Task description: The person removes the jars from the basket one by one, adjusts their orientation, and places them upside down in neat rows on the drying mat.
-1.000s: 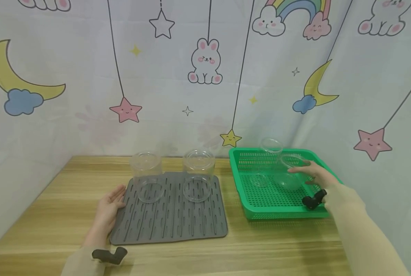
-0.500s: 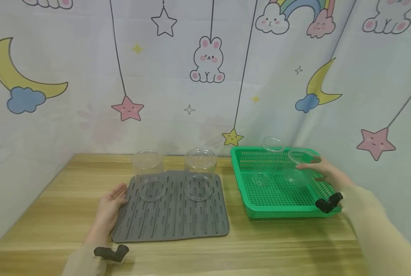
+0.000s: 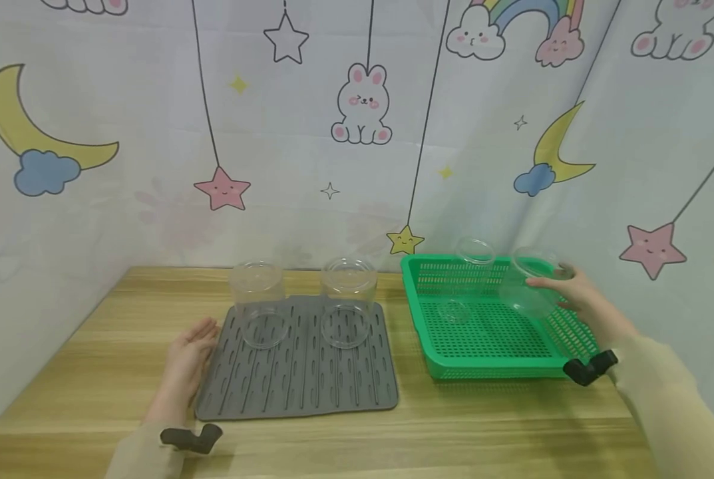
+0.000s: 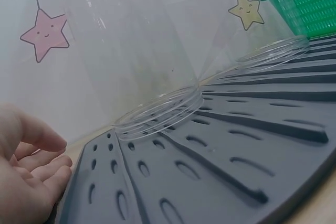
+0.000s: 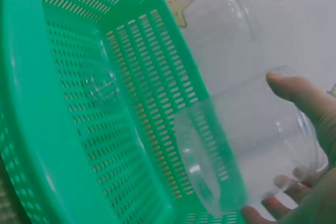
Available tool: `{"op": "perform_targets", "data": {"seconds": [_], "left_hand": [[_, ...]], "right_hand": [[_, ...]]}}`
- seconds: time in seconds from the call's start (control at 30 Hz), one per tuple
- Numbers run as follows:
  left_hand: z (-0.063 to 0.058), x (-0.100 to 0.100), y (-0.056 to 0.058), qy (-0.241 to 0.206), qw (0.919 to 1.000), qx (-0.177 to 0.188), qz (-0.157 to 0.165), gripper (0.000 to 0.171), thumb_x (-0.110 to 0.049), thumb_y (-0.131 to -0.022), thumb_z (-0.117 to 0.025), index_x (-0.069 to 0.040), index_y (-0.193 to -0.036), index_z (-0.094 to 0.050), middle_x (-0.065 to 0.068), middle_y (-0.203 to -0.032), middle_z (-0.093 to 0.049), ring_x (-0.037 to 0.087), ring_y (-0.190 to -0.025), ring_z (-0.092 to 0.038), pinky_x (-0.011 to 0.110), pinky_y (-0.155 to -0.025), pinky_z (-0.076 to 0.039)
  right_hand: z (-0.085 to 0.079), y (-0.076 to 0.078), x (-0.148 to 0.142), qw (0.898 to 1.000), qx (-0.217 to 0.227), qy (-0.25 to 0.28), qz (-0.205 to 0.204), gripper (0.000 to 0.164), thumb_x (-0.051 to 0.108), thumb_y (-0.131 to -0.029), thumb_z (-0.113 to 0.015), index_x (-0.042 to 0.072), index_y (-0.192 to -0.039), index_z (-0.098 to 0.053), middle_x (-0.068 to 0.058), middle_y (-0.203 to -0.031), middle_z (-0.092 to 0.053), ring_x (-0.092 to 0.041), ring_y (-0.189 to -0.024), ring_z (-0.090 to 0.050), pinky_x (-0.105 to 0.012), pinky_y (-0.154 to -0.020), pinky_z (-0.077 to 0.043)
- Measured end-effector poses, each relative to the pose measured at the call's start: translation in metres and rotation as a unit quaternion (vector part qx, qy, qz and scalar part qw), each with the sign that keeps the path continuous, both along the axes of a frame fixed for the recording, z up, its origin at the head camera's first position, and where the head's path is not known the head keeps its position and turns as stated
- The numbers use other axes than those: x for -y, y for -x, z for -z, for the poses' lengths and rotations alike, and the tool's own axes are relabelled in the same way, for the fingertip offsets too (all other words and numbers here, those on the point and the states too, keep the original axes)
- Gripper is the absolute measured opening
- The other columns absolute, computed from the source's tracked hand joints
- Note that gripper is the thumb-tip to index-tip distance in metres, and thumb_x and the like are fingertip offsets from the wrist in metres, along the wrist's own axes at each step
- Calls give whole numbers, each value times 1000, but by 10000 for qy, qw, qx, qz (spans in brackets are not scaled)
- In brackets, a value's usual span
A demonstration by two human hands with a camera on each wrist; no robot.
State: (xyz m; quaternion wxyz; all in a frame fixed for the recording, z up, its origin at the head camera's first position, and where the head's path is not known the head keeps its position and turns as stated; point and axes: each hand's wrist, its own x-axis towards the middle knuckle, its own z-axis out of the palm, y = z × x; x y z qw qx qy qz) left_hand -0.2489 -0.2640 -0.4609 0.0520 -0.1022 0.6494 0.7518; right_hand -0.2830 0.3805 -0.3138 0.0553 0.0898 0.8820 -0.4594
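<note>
My right hand (image 3: 581,293) grips a clear plastic jar (image 3: 532,286) near its rim, thumb on one side and fingers on the other. The jar is tilted over the right part of the green basket (image 3: 497,363); in the right wrist view its base (image 5: 197,166) looks raised off the basket floor. A taller, narrower clear jar (image 3: 475,266) stands in the basket to its left. My left hand (image 3: 185,356) lies at the left edge of the grey ribbed mat (image 3: 297,382), fingers loosely extended, holding nothing. Two clear jars (image 3: 257,293) (image 3: 349,293) stand on the mat's back half.
All of this is on a wood-grain table (image 3: 93,372). A white curtain (image 3: 297,133) printed with stars, moons and bunnies hangs behind the table. The basket stands to the right of the mat, with a gap between them.
My right hand has moved right and slightly up, lifting and tilting the jar away from the taller one. The left hand stays beside the mat. The head view has shifted slightly.
</note>
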Motion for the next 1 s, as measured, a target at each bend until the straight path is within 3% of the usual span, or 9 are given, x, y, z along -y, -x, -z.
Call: {"op": "perform_targets", "data": {"seconds": [0.2, 0.33, 0.5, 0.7, 0.77, 0.87, 0.93, 1.0], "left_hand": [[-12, 4, -3, -111, 9999, 1, -96, 63, -2, -102, -34, -7, -156, -2, 9, -165, -3, 23, -153, -7, 32, -125, -14], [-21, 4, -7, -151, 9995, -215, -171, 62, -2, -103, -33, -5, -156, -2, 10, -165, -2, 23, -153, -7, 30, -125, -13], [-38, 3, -13, -218, 9975, -544, -389, 61, -1, -102, -34, -3, -156, -5, 12, -165, -5, 22, -153, -10, 28, -125, -13], [-67, -3, -21, -500, 9911, -972, -762, 59, -1, -102, -36, -3, -156, -12, 10, -164, -13, 19, -152, -16, 25, -124, -17], [-77, -6, -25, -632, 9875, -1168, -846, 58, -2, -102, -40, -6, -155, -18, 6, -161, -26, 17, -151, -20, 24, -123, -19], [-90, -13, -31, -842, 9800, -1495, -1006, 55, -4, -100, -49, -10, -151, -31, -5, -146, -45, 10, -143, -35, 22, -121, -25], [-99, -18, -34, -992, 9743, -1712, -1080, 53, -5, -98, -55, -12, -148, -38, -13, -134, -51, 6, -133, -45, 22, -120, -28], [-108, -25, -37, -1091, 9688, -1938, -1096, 53, -4, -96, -58, -11, -146, -41, -13, -131, -55, 3, -124, -52, 22, -119, -30]], "right_hand": [[-1, -12, 7, 9971, -671, -123, 330, 109, 45, -91, -66, 2, -154, 12, -29, -161, 6, -58, -141, -11, -70, -112, -24], [-6, -20, 13, 9914, -1189, -135, 537, 108, 42, -89, -68, 5, -156, 7, -25, -162, 2, -54, -144, -7, -73, -112, -21], [-14, -28, 26, 9808, -1768, -343, 754, 107, 38, -86, -74, 9, -158, -1, -22, -162, -8, -48, -143, -17, -68, -110, -28], [-31, -41, 50, 9582, -2547, -881, 960, 106, 30, -77, -82, 9, -157, -15, -22, -157, -25, -44, -141, -22, -68, -108, -30], [-37, -44, 59, 9485, -2816, -1019, 1029, 106, 26, -73, -85, 9, -155, -20, -22, -154, -29, -42, -139, -23, -67, -106, -30], [-45, -50, 74, 9348, -3164, -1151, 1130, 108, 19, -66, -88, 9, -154, -26, -23, -151, -34, -39, -137, -26, -66, -104, -33], [-49, -54, 84, 9261, -3395, -1194, 1137, 110, 15, -61, -91, 10, -152, -31, -22, -149, -37, -37, -135, -28, -64, -104, -34], [-51, -56, 94, 9109, -3809, -1230, 1003, 110, 12, -55, -92, 9, -149, -36, -22, -145, -41, -36, -133, -31, -59, -105, -32]]}}
